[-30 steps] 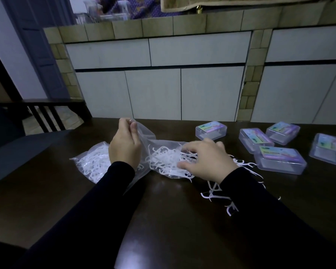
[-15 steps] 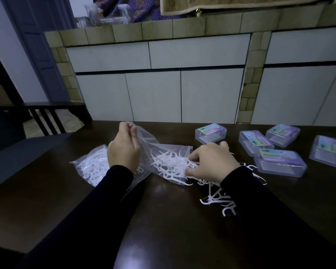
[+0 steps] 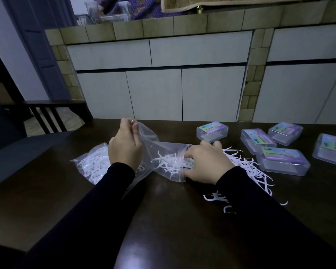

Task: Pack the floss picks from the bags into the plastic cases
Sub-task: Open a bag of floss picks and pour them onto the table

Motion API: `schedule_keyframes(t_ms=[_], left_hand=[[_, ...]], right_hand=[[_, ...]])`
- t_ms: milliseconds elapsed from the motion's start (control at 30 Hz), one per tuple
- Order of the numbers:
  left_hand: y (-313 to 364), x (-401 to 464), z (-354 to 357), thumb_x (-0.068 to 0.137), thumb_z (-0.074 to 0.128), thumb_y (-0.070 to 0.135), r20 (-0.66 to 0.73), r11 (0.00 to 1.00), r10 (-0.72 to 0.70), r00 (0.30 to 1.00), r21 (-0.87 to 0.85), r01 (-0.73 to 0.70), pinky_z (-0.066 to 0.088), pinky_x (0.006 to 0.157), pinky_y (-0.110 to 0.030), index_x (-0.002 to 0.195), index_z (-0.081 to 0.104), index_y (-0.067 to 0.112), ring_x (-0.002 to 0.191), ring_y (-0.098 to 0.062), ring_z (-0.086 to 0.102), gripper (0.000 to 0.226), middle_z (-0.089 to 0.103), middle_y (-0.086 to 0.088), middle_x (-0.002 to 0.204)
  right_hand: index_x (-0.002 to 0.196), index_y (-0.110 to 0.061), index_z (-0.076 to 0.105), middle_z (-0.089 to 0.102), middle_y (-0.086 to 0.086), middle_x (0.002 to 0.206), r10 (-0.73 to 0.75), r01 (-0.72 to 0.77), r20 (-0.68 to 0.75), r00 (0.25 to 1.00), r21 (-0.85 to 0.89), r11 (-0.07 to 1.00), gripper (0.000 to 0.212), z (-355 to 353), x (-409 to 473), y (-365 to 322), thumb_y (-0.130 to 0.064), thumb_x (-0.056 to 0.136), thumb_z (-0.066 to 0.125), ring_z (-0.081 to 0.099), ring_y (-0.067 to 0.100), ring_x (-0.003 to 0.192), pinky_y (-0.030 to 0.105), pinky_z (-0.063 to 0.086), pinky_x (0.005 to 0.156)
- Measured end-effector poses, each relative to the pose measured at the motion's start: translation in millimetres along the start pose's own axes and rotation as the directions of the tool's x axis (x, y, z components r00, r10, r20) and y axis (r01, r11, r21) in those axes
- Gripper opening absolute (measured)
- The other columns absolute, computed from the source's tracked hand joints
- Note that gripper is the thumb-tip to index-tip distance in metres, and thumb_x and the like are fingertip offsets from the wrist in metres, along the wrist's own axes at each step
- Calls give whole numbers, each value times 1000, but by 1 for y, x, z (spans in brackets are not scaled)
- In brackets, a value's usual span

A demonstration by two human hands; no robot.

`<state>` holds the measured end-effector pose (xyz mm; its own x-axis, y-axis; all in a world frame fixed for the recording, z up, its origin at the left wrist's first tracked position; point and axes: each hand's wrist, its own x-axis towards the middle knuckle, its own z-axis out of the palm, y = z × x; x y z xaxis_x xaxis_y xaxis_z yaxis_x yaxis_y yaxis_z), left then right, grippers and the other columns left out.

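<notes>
A clear zip bag (image 3: 163,150) lies on the dark table (image 3: 163,220), with white floss picks (image 3: 169,162) showing inside it. My left hand (image 3: 125,148) pinches and lifts the bag's far end. My right hand (image 3: 208,164) rests at the bag's open mouth, fingers curled among the picks there. Loose floss picks (image 3: 248,167) lie spilled to the right of that hand. A second bag of picks (image 3: 91,164) sits behind my left hand. Several closed clear plastic cases with coloured labels stand at the right, the nearest case (image 3: 282,163) beside the spilled picks.
White cabinet doors (image 3: 153,94) and a tiled counter stand just beyond the table's far edge. A dark chair (image 3: 47,111) is at the left. More cases (image 3: 211,131) (image 3: 285,133) (image 3: 331,148) crowd the far right of the table.
My right hand has slid back to the left, to the bag's mouth. My left hand keeps the bag's end raised. More picks lie loose at the right.
</notes>
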<state>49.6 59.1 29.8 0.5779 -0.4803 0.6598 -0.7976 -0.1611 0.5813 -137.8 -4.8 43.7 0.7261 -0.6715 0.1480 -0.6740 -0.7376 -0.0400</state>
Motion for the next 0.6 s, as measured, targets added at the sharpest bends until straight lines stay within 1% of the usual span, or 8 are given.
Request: schedule_keyframes(t_ms=[100, 200, 300, 367, 433, 500, 567, 600], left_hand=[[-1, 0, -1, 103, 33, 32, -11, 1000, -5, 1000, 3, 5, 39, 68, -33, 105, 49, 15, 72, -21, 51, 24, 53, 6, 79], [1, 0, -3, 103, 33, 32, -16, 1000, -9, 1000, 1, 9, 41, 71, -35, 106, 50, 15, 73, -20, 50, 24, 52, 8, 79], [2, 0, -4, 103, 34, 31, -24, 1000, -11, 1000, 0, 11, 36, 71, -32, 106, 50, 13, 73, -18, 47, 24, 52, 7, 81], [3, 0, -4, 103, 35, 30, -30, 1000, -3, 1000, 2, 3, 35, 69, -31, 107, 51, 12, 73, -17, 46, 24, 53, 6, 83], [3, 1, -3, 103, 35, 31, -28, 1000, 2, 1000, 2, -2, 36, 68, -31, 107, 51, 12, 72, -17, 47, 25, 53, 6, 84], [3, 1, -3, 103, 34, 32, -23, 1000, 4, 1000, 4, -4, 38, 67, -31, 107, 50, 13, 72, -17, 49, 25, 54, 6, 83], [2, 1, -3, 103, 34, 31, -26, 1000, 3, 1000, 9, -3, 38, 67, -32, 106, 50, 13, 71, -18, 50, 24, 54, 6, 81], [2, 1, -3, 103, 34, 31, -27, 1000, -3, 1000, 9, 3, 37, 67, -31, 106, 50, 13, 71, -18, 49, 24, 53, 6, 81]], right_hand=[[116, -34, 63, 60, -4, 118, 56, -58, -25, 998, -65, 996, 33, -3, 2, 5, -47, 87, 55, 43, 21, 115, 43, 27, 93], [123, -33, 57, 55, -2, 123, 70, -70, -3, 998, -101, 992, 43, -10, 2, 8, -40, 81, 60, 41, 22, 119, 44, 28, 96], [130, -39, 49, 50, -6, 131, -41, 41, -2, 999, 13, 999, 52, -10, 0, 1, -33, 80, 60, 39, 19, 120, 42, 26, 99], [131, -37, 49, 47, -11, 138, -132, 133, -12, 991, 36, 991, 47, -4, 0, -5, -33, 85, 57, 37, 17, 119, 41, 25, 98], [125, -36, 54, 52, -9, 131, -157, 157, -8, 988, 90, 983, 35, 3, 2, -7, -37, 90, 54, 37, 16, 111, 40, 26, 95], [118, -35, 58, 54, -4, 115, -115, 111, 29, 993, 129, 985, 28, 4, 1, -6, -44, 92, 52, 35, 15, 105, 38, 26, 93], [115, -35, 61, 54, -4, 110, -96, 93, 37, 995, 86, 992, 29, 2, 1, -3, -49, 90, 55, 37, 16, 108, 38, 25, 95], [110, -36, 62, 54, -6, 106, -102, 100, 26, 994, 61, 993, 26, 0, 1, -1, -48, 88, 58, 38, 15, 108, 38, 24, 95]])
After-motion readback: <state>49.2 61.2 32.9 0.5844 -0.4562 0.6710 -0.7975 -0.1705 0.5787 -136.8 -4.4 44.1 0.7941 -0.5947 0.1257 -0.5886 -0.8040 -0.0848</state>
